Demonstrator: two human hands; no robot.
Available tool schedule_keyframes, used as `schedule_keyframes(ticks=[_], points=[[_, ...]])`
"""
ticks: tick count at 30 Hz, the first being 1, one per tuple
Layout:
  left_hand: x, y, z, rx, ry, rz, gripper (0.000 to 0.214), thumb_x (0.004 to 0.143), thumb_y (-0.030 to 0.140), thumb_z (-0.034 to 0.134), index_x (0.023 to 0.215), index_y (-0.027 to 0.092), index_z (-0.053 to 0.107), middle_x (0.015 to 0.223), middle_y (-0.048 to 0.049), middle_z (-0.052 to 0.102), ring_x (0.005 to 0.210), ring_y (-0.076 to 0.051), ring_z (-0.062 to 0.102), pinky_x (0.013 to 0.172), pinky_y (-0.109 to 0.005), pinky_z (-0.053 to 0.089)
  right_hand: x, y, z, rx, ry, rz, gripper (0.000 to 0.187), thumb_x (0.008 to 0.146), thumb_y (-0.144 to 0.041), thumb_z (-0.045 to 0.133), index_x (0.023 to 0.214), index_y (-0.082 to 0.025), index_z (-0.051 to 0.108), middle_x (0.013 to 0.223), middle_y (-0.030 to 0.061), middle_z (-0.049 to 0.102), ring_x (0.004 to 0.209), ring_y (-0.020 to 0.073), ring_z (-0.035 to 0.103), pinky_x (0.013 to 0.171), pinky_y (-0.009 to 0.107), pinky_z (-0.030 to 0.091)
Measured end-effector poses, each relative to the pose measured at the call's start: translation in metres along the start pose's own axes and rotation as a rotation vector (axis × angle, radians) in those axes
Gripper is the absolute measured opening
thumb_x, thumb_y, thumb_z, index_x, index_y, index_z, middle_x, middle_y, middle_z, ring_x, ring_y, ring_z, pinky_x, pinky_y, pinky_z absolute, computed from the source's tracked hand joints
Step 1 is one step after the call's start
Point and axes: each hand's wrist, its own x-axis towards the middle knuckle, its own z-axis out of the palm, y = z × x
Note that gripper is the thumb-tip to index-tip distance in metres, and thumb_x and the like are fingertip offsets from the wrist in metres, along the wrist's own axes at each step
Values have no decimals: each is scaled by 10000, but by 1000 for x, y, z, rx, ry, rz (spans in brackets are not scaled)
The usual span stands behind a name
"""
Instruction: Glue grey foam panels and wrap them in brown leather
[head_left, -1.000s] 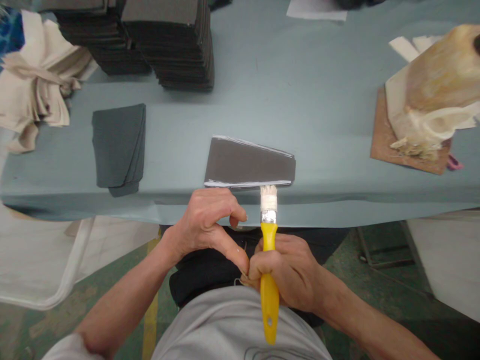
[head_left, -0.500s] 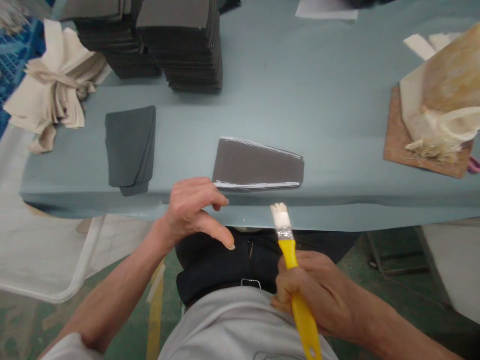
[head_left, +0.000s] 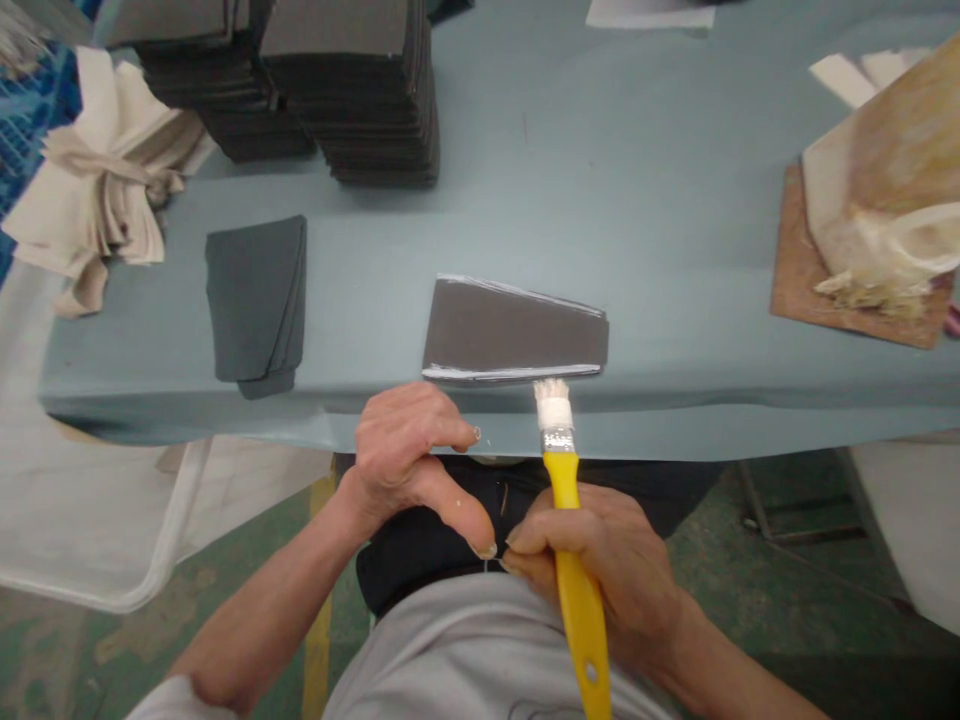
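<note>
In my right hand (head_left: 600,550) is a yellow-handled paintbrush (head_left: 568,500), its bristles coated white and pointing away from me, close to the table's front edge. My left hand (head_left: 420,460) is empty, thumb and fingers apart, hovering at that same edge. The left thumb tip comes close to the right fingertips; whether they touch I cannot tell. Just beyond both hands lies a thin stack of dark grey pieces (head_left: 517,328), with white glue-like streaks along its near and far long edges.
Further left lie several dark pieces (head_left: 255,300), fanned slightly. Tall stacks of dark pieces (head_left: 367,110) and a tied bundle of cream strips (head_left: 112,170) stand behind. At right, a crusted cream container (head_left: 862,200) rests on a brown board (head_left: 791,260).
My left hand has shifted right and nearer to my body. The brush has moved slightly forward and left and points straighter ahead. My right hand is now close to my left thumb.
</note>
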Motion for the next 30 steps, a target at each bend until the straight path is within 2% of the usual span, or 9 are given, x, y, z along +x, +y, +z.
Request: schedule_keyframes(ticks=[5, 10, 14, 18, 22, 26, 28, 30], points=[[-1, 2, 1, -13, 12, -7, 564, 829, 768, 758, 863, 222, 621, 582, 29, 611, 512, -135, 632, 552, -261, 478, 0, 1, 4, 7, 17, -4, 149, 1059, -240, 650, 958, -259, 542, 618, -99, 646, 505, 72, 602, 575, 208, 454], [-4, 2, -1, -4, -11, -39, 554, 830, 769, 761, 874, 232, 630, 595, 22, 625, 531, -143, 639, 566, -266, 480, -2, 3, 5, -10, 60, 7, 185, 1089, -277, 613, 957, -258, 484, 620, -111, 632, 504, 61, 606, 575, 191, 451], [-7, 2, 1, -28, -20, -62, 536, 850, 753, 750, 878, 229, 638, 605, 17, 635, 546, -145, 642, 578, -268, 482, -1, 4, 4, 0, 47, 9, 150, 1119, -286, 547, 978, -253, 510, 632, -99, 659, 498, 68, 601, 572, 207, 451], [-15, 4, 9, -111, 24, -112, 524, 878, 733, 728, 915, 215, 657, 619, 19, 642, 552, -132, 625, 586, -261, 473, -2, 6, 4, 13, 26, 23, 129, 1121, -278, 535, 994, -253, 530, 658, -96, 693, 498, 74, 603, 567, 218, 454], [-25, 12, 16, -216, 46, -239, 560, 867, 760, 691, 918, 203, 675, 650, 14, 647, 576, -119, 607, 589, -248, 479, -6, 6, 5, -13, 74, 49, 63, 1091, -213, 554, 1038, -245, 545, 711, -88, 731, 477, 57, 601, 576, 205, 468], [-31, 28, 22, -385, -59, -374, 505, 855, 688, 762, 959, 198, 696, 710, 5, 690, 625, -106, 633, 620, -213, 505, -12, 4, 5, 9, 132, 151, 52, 1075, -200, 574, 1058, -249, 573, 658, -95, 689, 494, 64, 629, 629, 189, 536], [-30, 37, 25, -465, -108, -423, 465, 863, 636, 798, 965, 191, 710, 737, -8, 713, 645, -106, 650, 641, -203, 522, -15, 5, 6, 53, 156, 203, 42, 1080, -217, 581, 1061, -252, 595, 602, -106, 639, 464, 70, 610, 594, 186, 540], [-27, 44, 28, -530, -127, -493, 413, 886, 579, 820, 945, 182, 722, 750, -18, 727, 653, -105, 664, 650, -194, 532, -18, 6, 7, 93, 170, 253, 30, 1075, -240, 606, 1051, -248, 622, 633, -90, 666, 414, 63, 566, 510, 177, 506]])
